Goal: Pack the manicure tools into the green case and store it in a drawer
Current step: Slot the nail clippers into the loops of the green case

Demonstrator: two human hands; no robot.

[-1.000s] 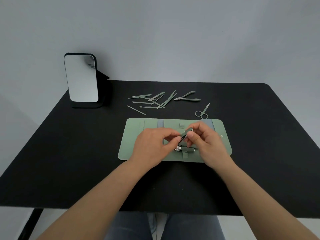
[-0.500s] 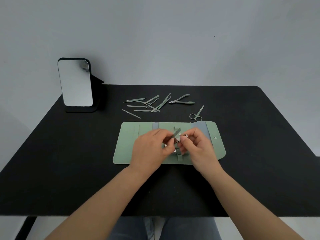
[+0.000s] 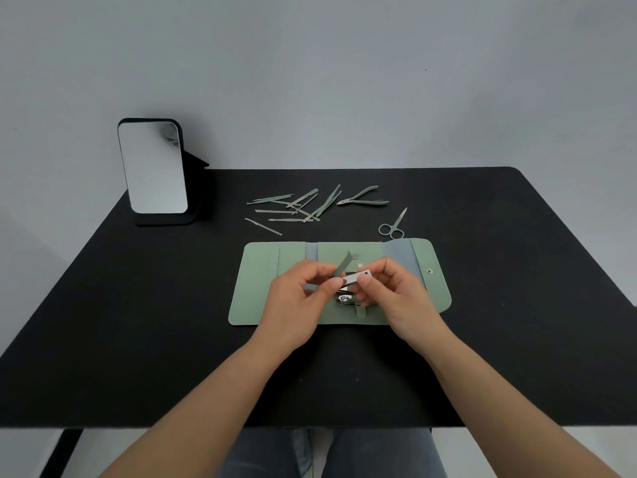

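The flat green manicure case [image 3: 262, 288] is laid open on the black bench [image 3: 138, 322], just in front of the person. Both hands are held over its centre. A green strap [image 3: 344, 263] of the case is pinched betw. thumb and forefinger of the left hand [image 3: 296, 305], lifted up and tilted. A silver metal nail clipper [image 3: 355, 278] is pinched by the fingers of the right hand [image 3: 396, 298], thumb on top, at the foot of the lifted strap. A 2nd silver nail clipper [image 3: 345, 299] is seen just below it, lying in the case under a short green loop [image 3: 361, 311]. A metal snap stud [image 3: 429, 271] is set on the case's right flap.

Beyond the case, at the far side of the bench, a loose heap of thin grey-green manicure sticks and files [image 3: 296, 208] is spread, some crossing. To the right of it lie grey-green cuticle nippers [image 3: 365, 199], and nearer the case small grey-green scissors [image 3: 394, 225], w/ the handle rings nearly touching the case's far edge. A black-framed standing mirror [image 3: 151, 167] is stood upright at far left.
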